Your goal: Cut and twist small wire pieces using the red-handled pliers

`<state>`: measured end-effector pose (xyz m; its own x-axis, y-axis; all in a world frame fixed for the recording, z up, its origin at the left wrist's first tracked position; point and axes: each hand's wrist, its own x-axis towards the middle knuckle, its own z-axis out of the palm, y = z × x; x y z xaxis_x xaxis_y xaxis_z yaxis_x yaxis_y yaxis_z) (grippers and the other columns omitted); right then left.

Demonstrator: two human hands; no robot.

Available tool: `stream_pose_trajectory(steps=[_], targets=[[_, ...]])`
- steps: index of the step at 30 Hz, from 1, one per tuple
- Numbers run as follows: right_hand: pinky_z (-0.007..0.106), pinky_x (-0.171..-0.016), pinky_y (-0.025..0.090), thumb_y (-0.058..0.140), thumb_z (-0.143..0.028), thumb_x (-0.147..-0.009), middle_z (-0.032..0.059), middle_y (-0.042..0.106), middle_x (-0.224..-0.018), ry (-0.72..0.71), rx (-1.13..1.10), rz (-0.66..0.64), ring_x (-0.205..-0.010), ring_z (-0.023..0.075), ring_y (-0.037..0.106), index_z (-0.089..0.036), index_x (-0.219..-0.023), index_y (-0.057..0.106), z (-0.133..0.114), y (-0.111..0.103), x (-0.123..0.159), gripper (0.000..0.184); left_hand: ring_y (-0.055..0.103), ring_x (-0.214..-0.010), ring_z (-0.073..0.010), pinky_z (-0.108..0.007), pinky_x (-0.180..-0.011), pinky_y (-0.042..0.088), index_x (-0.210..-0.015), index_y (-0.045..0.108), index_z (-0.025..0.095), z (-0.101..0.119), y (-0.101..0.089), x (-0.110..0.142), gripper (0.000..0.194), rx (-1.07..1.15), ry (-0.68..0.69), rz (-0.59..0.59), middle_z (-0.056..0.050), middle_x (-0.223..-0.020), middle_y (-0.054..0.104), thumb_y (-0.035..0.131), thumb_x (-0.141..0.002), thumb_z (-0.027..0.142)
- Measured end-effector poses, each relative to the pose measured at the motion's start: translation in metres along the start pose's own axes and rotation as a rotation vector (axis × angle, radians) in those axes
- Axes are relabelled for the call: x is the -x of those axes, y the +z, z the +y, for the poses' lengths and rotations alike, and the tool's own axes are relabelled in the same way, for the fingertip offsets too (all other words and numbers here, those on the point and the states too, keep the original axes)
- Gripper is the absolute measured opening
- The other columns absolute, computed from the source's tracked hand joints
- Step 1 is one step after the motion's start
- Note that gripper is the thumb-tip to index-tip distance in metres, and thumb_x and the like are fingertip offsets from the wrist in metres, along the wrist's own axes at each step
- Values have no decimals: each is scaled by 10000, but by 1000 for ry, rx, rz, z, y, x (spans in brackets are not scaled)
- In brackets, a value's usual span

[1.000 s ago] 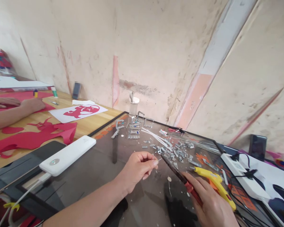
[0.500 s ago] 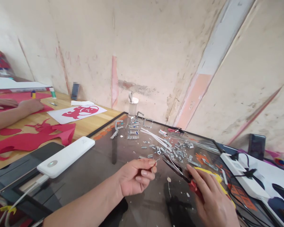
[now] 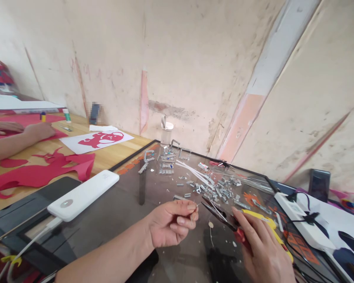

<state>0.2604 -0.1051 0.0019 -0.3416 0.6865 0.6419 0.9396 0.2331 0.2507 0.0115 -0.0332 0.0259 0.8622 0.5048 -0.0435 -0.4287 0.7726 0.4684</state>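
Far left of the grip: another person's hand on red paper, well apart. Nearer, a white power bank on the edge of the dark glass sheet, with bare glass between it and the wrist.

Left hand curled, thumb and forefinger pressed together on a thin silvery wire piece, short, pale, too fine to make out further; held just above the glass.

Just right of the pinch: dark tips of red-handled pliers, slightly parted, pointing at the wire, near but not touching. Right hand wrapped around the red handles.

Beyond the grip, a scatter of small metal bits and white strips. Under the right hand, a yellow glue gun. Further right, a white power strip at the glass edge.
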Motion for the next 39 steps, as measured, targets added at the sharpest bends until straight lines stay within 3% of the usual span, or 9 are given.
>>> stream_pose_trajectory(steps=[7, 19, 24, 29, 35, 39], targets=[[284, -685, 508, 409, -169, -771, 61, 591, -1056, 35, 26, -32, -914, 210, 578, -263, -1330, 335, -1, -1, 1, 572, 358, -424, -9, -136, -375, 185, -671, 559, 116, -1, 11, -3, 155, -456, 382, 241, -24, -615, 579, 685, -671, 206], [264, -646, 504, 427, -193, -781, 48, 615, -1010, 47, 82, -18, -866, 198, 594, -276, -1322, 353, 1, -1, 3, 552, 355, -406, -22, -158, -374, 258, -713, 563, 138, -8, 12, -6, 200, -785, 529, 410, 11, -619, 568, 635, -708, 325], [233, -586, 494, 445, -203, -780, 33, 627, -978, 26, 82, -4, -820, 181, 603, -288, -1310, 374, 3, -1, 4, 541, 373, -416, -31, -161, -381, 283, -725, 566, 139, -8, 11, -7, 207, -826, 543, 434, 4, -640, 576, 624, -714, 337], [281, -634, 481, 393, -166, -793, 50, 623, -971, 118, 91, -18, -820, 200, 594, -271, -1289, 402, 0, -4, 2, 507, 368, -420, -34, -163, -380, 274, -703, 587, 126, -7, 15, -12, 226, -793, 520, 442, 1, -607, 563, 643, -695, 344], [250, -602, 468, 420, -205, -780, 35, 618, -985, 45, 150, 25, -844, 190, 587, -277, -1294, 390, 12, -11, 1, 520, 391, -447, -34, -165, -386, 258, -702, 598, 122, -10, 27, -15, 211, -621, 480, 419, -10, -632, 575, 689, -651, 306], [279, -635, 460, 402, -204, -800, 38, 619, -987, 97, 177, 37, -874, 206, 576, -275, -1279, 411, 14, -18, -1, 485, 390, -446, -30, -169, -393, 246, -675, 593, 116, -6, 34, -19, 196, -575, 438, 373, -14, -628, 568, 703, -632, 272]])
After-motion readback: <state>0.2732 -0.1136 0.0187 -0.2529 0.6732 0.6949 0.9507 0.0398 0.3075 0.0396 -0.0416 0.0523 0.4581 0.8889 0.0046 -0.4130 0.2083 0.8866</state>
